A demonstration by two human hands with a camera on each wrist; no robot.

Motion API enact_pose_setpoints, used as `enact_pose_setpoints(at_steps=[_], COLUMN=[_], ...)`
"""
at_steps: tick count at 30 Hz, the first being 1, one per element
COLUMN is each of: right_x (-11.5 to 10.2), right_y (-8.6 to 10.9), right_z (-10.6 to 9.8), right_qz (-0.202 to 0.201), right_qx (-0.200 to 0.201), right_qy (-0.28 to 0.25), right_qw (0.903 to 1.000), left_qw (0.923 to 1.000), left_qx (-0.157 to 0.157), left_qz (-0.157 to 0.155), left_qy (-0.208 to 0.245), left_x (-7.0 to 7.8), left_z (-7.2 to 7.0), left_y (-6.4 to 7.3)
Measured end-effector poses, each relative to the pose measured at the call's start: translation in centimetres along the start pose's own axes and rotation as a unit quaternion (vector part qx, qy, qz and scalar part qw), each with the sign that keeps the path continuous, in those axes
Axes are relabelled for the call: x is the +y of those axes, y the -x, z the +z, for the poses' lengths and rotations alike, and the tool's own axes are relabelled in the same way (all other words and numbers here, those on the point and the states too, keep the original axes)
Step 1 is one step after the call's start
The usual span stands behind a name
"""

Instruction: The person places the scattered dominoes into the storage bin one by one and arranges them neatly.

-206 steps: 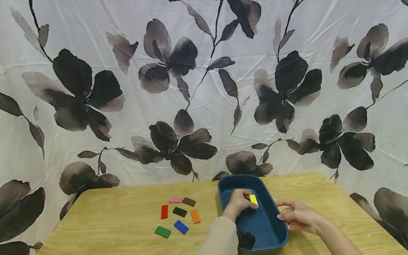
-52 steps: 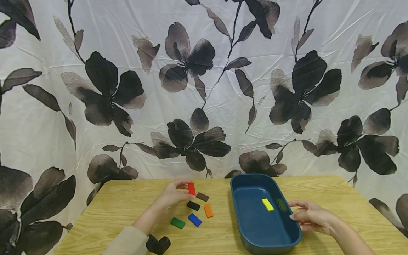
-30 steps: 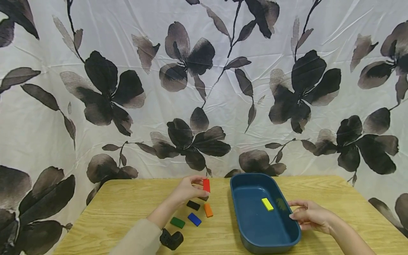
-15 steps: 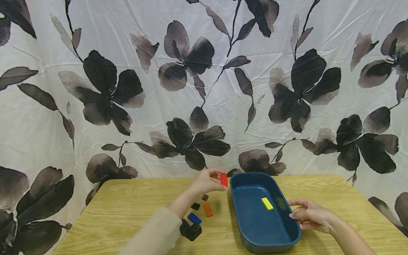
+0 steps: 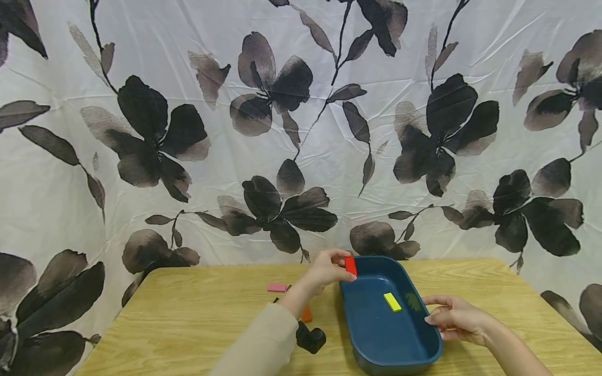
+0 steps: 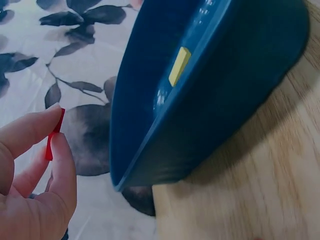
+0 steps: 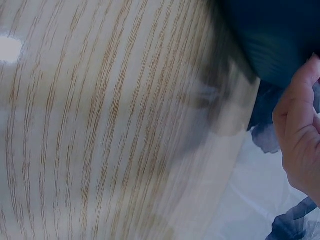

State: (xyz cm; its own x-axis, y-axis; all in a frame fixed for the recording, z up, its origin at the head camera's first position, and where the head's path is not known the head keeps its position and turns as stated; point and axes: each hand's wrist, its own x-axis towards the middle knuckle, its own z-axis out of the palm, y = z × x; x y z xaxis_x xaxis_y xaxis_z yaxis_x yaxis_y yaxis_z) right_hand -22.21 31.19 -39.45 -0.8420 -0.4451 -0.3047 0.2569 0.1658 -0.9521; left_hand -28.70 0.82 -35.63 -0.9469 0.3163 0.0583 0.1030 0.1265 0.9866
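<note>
My left hand (image 5: pixel 324 272) pinches a flat red block (image 5: pixel 350 265) between thumb and fingertips, over the far left rim of a blue bin (image 5: pixel 397 360). In the left wrist view the red block (image 6: pixel 55 132) shows edge-on between the fingers, beside the bin wall (image 6: pixel 220 100). Flat on the bin's floor lies a yellow block (image 5: pixel 392 302). My right hand (image 5: pixel 458 321) rests its fingertips against the bin's outer right side. The right wrist view shows that hand (image 7: pixel 302 125) at its edge, beside the dark bin wall (image 7: pixel 280 40).
Left of the bin, a pink block (image 5: pixel 276 288) and an orange block (image 5: pixel 306 314) lie on the wooden table (image 5: pixel 188 324). The left forearm hides most of the other blocks. A black device (image 5: pixel 310 338) sits at the left wrist. Behind the table hangs a floral cloth (image 5: pixel 348 156).
The left hand, over the loose blocks a second ago, has carried the red block right to the bin's rim. The yellow block, held earlier, lies in the bin. The right hand stays put.
</note>
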Motion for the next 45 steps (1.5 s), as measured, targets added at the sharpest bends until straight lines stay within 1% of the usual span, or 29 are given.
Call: enact_pose_setpoints(at_steps=[6,11,16,20,23,28,33,39,45], right_x=[-0.1,-0.2,0.0,0.1,0.2,0.1,0.0,-0.1,-0.1], right_y=[0.0,0.0,-0.1,-0.1,-0.1,-0.1,-0.1,-0.1,0.0], right_z=[0.1,0.1,0.1,0.1,0.1,0.1,0.0,0.0,0.2], right_qz=[0.005,0.009,0.009,0.006,0.005,0.004,0.001,-0.001,0.001], right_qx=[0.006,0.01,0.011,0.009,0.009,0.013,0.015,0.012,0.013], right_qy=[0.001,0.006,0.006,0.0,-0.002,0.001,0.005,0.0,-0.004], right_qw=[1.0,0.9999,0.9999,0.9999,0.9999,0.9999,0.9999,0.9999,0.9999], left_qw=[0.9999,0.9997,0.9991,0.9982,0.998,0.997,0.9961,0.9964,0.9957], left_qx=[0.008,0.02,0.037,0.038,0.037,0.044,0.053,0.049,0.053], left_qz=[-0.003,-0.004,-0.019,-0.036,-0.042,-0.049,-0.056,-0.061,-0.067], left_qy=[-0.014,-0.011,0.013,0.029,0.029,0.042,0.042,0.035,0.035], left_x=[-0.2,-0.2,-0.4,-1.0,-1.6,-2.4,-2.7,-2.8,-3.5], left_z=[1.2,2.5,3.9,4.7,5.1,5.4,5.6,6.2,6.9], left_y=[-0.6,-1.2,-1.7,-1.9,-1.9,-2.1,-2.4,-2.5,-2.5])
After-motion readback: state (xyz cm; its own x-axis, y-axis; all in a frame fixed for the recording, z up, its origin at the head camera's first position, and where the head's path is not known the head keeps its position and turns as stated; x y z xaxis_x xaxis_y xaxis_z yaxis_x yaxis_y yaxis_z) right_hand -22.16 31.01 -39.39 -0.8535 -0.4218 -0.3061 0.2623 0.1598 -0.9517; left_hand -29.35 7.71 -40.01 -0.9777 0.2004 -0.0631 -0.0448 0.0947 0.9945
